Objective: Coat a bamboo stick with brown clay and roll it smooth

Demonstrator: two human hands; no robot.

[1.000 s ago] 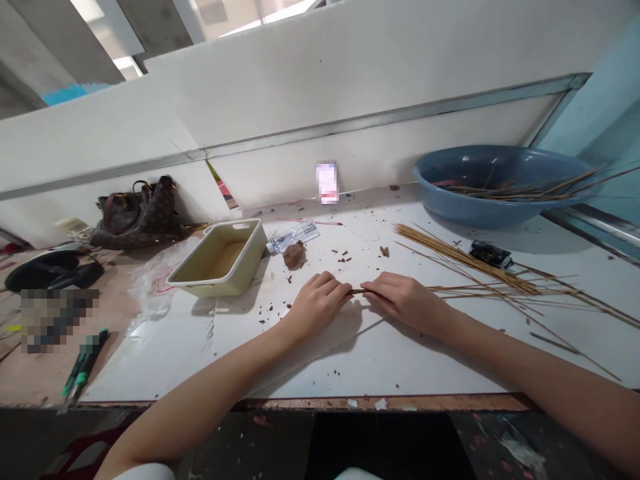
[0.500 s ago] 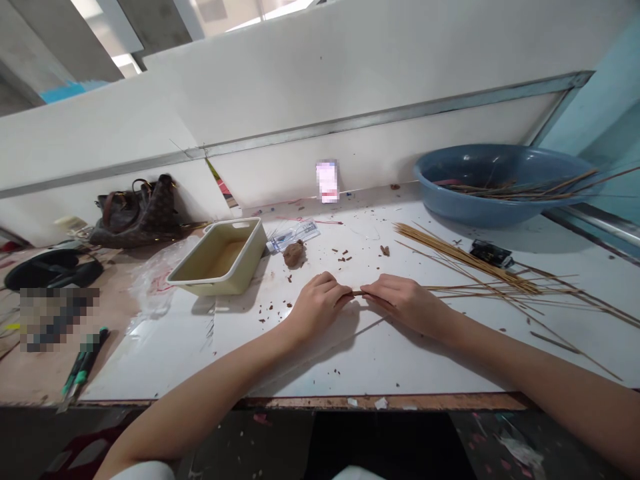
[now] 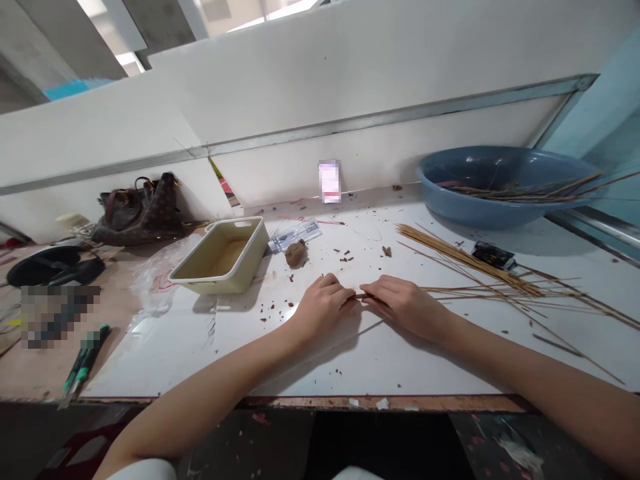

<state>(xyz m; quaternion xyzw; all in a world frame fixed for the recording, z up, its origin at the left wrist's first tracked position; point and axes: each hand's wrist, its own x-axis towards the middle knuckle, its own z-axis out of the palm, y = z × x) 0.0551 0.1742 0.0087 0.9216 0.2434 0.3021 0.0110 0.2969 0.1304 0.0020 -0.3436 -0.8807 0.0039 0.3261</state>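
Side by side over the middle of the white table, my left hand (image 3: 324, 305) and my right hand (image 3: 406, 303) both have their fingers closed on a thin brown stick (image 3: 359, 296). Only a short piece of it shows in the narrow gap between the fingertips; the rest is covered by the hands. Beyond the left hand lies a lump of brown clay-like material (image 3: 297, 254). A bundle of thin tan sticks (image 3: 465, 259) lies to the right of my right hand, with several loose sticks around it.
A pale green bin (image 3: 215, 283) stands at left, near a crumpled plastic bag (image 3: 159, 273) and a brown handbag (image 3: 143, 210). Green-and-black handled tools (image 3: 87, 360) lie by the front left edge. A large blue basin (image 3: 493, 210) holding sticks is at back right. Brown crumbs dot the tabletop.
The camera view has shifted slightly. Both hands stay on the stick in nearly the same place, with the fingertips a little closer together.
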